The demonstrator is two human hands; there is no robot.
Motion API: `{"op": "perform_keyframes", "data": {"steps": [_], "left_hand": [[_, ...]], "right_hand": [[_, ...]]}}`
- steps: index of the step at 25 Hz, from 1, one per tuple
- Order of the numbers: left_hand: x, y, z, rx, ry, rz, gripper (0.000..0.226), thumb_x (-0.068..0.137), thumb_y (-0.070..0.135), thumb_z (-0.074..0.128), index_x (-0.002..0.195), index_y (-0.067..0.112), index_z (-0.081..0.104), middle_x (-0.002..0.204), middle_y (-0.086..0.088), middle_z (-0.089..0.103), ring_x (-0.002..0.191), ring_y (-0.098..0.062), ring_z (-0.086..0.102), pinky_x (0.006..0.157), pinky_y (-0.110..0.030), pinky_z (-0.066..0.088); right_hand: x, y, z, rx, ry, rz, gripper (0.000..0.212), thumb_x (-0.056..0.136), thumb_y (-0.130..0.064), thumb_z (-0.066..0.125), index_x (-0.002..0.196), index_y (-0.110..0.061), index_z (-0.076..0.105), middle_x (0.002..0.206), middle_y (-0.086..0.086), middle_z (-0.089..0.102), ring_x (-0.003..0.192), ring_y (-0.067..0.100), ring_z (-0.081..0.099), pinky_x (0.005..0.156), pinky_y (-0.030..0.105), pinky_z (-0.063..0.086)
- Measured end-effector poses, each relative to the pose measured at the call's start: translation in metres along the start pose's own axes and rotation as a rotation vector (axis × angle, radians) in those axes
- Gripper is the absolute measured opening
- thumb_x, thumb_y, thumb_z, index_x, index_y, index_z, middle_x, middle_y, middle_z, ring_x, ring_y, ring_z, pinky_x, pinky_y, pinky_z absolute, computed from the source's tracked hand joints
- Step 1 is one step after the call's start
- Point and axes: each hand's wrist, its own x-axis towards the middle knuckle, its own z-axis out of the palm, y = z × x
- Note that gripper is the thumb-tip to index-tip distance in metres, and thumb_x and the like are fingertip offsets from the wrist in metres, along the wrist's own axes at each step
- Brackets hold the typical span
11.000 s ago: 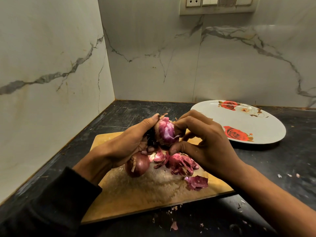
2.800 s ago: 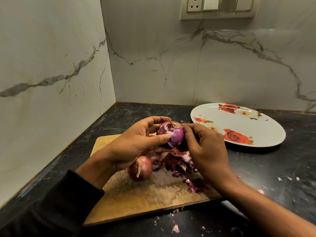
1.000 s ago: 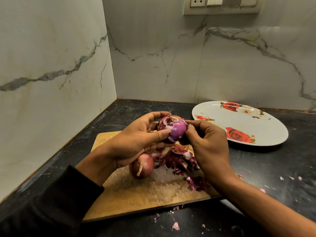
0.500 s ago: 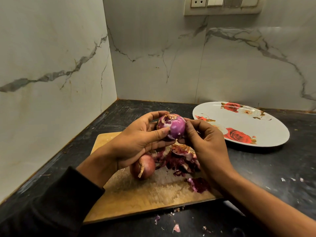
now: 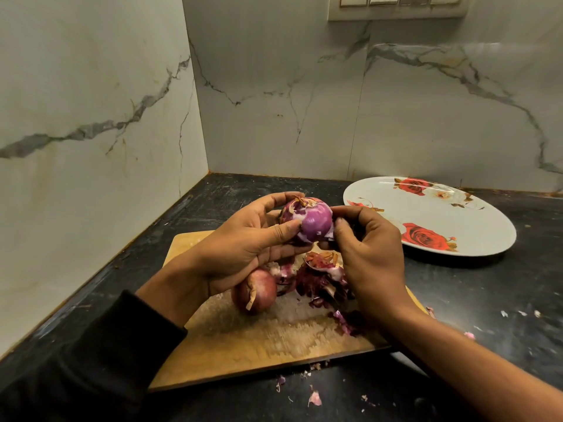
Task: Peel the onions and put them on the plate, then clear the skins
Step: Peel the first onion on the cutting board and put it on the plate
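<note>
At frame centre, the left hand gripped the half-peeled onion above the board; the right hand pinched its skin. That smooth onion could slip free if tugged hard.

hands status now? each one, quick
Left hand: curled round the onion, holding it above the board.
Right hand: fingertips pinch at the onion's right side, apparently on skin.
</note>
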Motion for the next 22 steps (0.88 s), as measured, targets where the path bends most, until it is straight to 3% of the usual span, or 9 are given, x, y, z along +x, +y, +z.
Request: {"op": "perform_keyframes", "data": {"steps": [4,10,15,19,22], "left_hand": [[0.0,0.001,0.001,-0.055,0.019,-0.005,0.056,0.079,0.007,0.065,0.134,0.015,0.055,0.129,-0.015,0.061,0.111,-0.03,0.068,0.078,-0.033,0.061],[0.001,0.001,-0.001,-0.079,0.044,-0.011,0.057,0.079,0.003,0.064,0.135,0.009,0.053,0.13,-0.02,0.061,0.11,-0.034,0.068,0.079,-0.036,0.062],[0.0,0.001,-0.002,-0.1,0.026,-0.019,0.053,0.086,0.015,0.059,0.137,0.005,0.05,0.127,-0.019,0.065,0.114,-0.033,0.066,0.084,-0.04,0.061],[0.0,0.002,0.0,-0.07,0.051,-0.024,0.053,0.086,0.019,0.059,0.136,0.006,0.052,0.131,-0.02,0.062,0.114,-0.031,0.065,0.089,-0.042,0.059],[0.0,0.002,0.002,-0.102,0.034,-0.017,0.051,0.086,0.016,0.058,0.135,0.005,0.052,0.127,-0.018,0.065,0.111,-0.028,0.068,0.087,-0.038,0.06]], "right_hand": [[-0.002,0.0,0.002,0.093,-0.075,0.056,0.019,0.101,-0.016,0.056,0.114,-0.018,0.069,0.101,-0.004,0.073,0.093,0.011,0.071,0.076,0.027,0.061],[0.002,-0.002,0.0,0.159,-0.068,0.039,0.021,0.094,-0.005,0.064,0.11,-0.015,0.074,0.096,-0.001,0.077,0.088,0.014,0.074,0.074,0.024,0.06],[0.008,-0.002,-0.007,0.211,-0.092,0.07,0.023,0.094,-0.001,0.062,0.105,-0.017,0.075,0.097,0.0,0.077,0.09,0.017,0.074,0.076,0.024,0.059],[0.004,-0.004,-0.005,0.169,-0.134,0.041,0.022,0.089,-0.025,0.067,0.111,-0.022,0.072,0.1,-0.004,0.076,0.094,0.013,0.072,0.077,0.026,0.059],[0.001,-0.004,-0.001,0.175,-0.158,0.036,0.028,0.09,-0.023,0.069,0.117,-0.019,0.069,0.1,-0.002,0.075,0.091,0.014,0.073,0.074,0.026,0.06]]}}
